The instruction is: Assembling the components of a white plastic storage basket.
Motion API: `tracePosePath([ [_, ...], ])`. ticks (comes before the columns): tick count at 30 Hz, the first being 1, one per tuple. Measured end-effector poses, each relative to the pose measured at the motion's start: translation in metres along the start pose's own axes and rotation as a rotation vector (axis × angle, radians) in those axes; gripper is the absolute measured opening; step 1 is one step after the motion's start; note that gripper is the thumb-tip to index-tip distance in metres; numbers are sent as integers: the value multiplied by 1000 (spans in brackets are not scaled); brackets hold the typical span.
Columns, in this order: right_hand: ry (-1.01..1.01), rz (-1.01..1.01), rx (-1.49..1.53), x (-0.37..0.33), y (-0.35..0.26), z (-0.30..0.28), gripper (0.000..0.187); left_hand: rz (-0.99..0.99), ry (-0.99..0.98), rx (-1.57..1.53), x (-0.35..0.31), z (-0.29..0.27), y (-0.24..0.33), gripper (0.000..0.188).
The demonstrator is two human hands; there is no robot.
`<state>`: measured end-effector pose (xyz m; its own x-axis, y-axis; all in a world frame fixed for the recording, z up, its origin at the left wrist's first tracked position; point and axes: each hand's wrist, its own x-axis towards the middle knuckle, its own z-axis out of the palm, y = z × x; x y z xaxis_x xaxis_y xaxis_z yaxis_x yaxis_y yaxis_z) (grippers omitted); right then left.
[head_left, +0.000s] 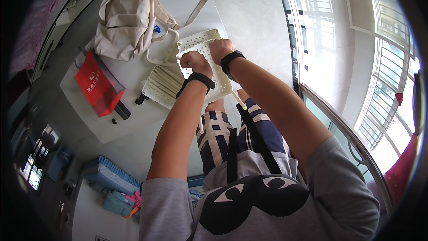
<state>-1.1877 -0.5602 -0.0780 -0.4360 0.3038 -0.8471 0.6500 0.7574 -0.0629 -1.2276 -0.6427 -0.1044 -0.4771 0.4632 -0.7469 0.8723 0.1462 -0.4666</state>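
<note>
The person leans over a white table [129, 73] with both arms stretched forward, and a cream rack [219, 80] of perforated plastic with scalloped edges sits under the two hands at the near right of the tabletop, just in front of the knees. The left hand [196, 62] is curled into a fist at the rack's left edge, fingers folded in on it, though the fingers hide the exact grip. The right hand [220, 50] is closed around the rack's far right corner, knuckles up. A black band circles each wrist. The rack tilts toward the person, with one pale leg [239, 101] slanting down over the right thigh and another [201, 124] pointing down by the left one; part of a perforated panel also shows just beyond the hands.

To the left of the rack, near the left forearm, lies another perforated tray [154, 93] with a row of cream rods [165, 80] in it — a small black object [141, 99] rests at its left end. Beyond, a beige backpack [127, 22] lies on the table, its straps trailing to the right, a small blue item [157, 29] beside it. A red bag [96, 84] is further left, next to a dark bar-shaped object [121, 110]. Off to the right stands a glazed door [321, 35] — bright light comes through it onto the pale floor [249, 9]
</note>
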Motion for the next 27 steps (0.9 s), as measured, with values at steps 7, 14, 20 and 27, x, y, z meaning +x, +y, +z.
tracePosePath([
  [7, 9, 22, 62, 5, 8, 3, 22, 118, -39, -140, 0, -3, -19, 9],
  [14, 29, -53, 295, -17, 34, 12, 26, 163, -11, -227, -21, -9, -41, 12],
  [20, -50, 5, 517, -49, 71, 25, 23, 195, 208, -264, -41, 33, -52, 10],
  [27, 45, 51, 525, -50, 72, 40, 21, 140, 213, -408, -42, 32, -55, 14],
])
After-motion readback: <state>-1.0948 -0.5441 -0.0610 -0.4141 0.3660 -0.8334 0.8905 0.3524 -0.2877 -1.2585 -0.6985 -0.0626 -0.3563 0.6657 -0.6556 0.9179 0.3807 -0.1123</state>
